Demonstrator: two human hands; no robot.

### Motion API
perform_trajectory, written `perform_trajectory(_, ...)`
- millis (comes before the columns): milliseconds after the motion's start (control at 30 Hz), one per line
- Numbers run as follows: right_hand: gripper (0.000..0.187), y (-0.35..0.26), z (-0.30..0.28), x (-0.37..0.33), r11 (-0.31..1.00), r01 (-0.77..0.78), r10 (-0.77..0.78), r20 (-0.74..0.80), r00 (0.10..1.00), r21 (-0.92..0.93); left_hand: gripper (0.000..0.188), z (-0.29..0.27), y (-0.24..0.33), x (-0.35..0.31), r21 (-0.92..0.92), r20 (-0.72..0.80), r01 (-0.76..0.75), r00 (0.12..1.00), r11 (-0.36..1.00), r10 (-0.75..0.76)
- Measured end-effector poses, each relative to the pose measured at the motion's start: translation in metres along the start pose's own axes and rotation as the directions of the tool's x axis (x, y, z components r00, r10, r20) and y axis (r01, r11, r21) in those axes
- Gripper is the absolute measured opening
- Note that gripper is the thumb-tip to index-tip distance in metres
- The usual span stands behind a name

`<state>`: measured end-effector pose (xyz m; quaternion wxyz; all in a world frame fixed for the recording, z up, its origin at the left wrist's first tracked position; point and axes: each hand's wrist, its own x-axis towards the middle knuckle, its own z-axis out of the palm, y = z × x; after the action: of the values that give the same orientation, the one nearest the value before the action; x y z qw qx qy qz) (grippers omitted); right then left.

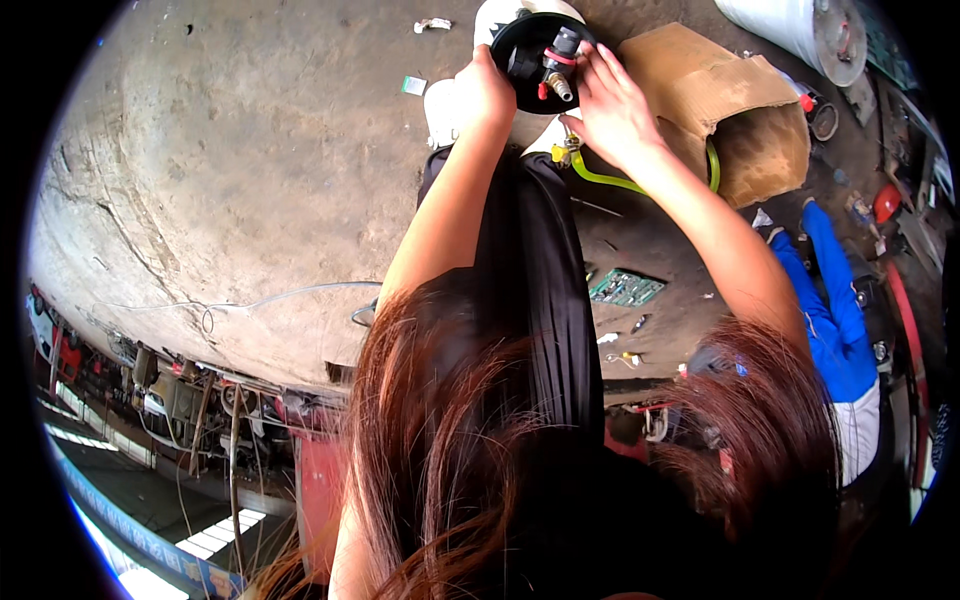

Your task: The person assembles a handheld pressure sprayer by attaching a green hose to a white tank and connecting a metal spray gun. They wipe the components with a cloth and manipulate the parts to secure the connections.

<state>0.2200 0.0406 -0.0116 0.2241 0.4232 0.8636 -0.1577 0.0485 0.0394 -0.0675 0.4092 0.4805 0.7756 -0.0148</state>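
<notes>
Left hand is clamped on the black cup, right hand lies flat-fingered along it; valve inside sits nearer the right.

the floor bears a cardboard box and a circuit board
</notes>
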Motion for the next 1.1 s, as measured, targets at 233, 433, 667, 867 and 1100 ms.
perform_trajectory(233,0.037,-0.014,0.034,-0.005,0.994,-0.072,0.089,-0.252,0.964,0.077,0.024,-0.014,0.010,-0.003,0.024,0.036,0.040,0.999,0.999,-0.041)
perform_trajectory(433,0.023,-0.026,0.021,-0.005,0.698,-0.182,0.275,-0.024,0.961,0.693,0.022,-0.011,0.012,-0.007,0.033,0.013,0.039,0.999,0.999,-0.039)
perform_trajectory(667,0.019,-0.001,0.003,-0.006,0.193,-0.216,0.688,0.025,0.725,0.957,0.019,0.024,0.012,-0.012,-0.186,-0.184,0.103,0.973,0.977,-0.138)
perform_trajectory(867,0.046,-0.015,0.013,0.031,-0.577,-0.009,0.480,0.348,0.805,0.817,0.014,0.040,0.010,-0.009,-0.200,-0.294,0.086,0.945,0.976,-0.143)
perform_trajectory(1100,0.074,0.015,0.011,0.067,-0.489,-0.191,0.209,0.326,0.922,0.851,0.012,0.043,0.011,-0.009,-0.157,-0.308,0.115,0.938,0.981,-0.159)
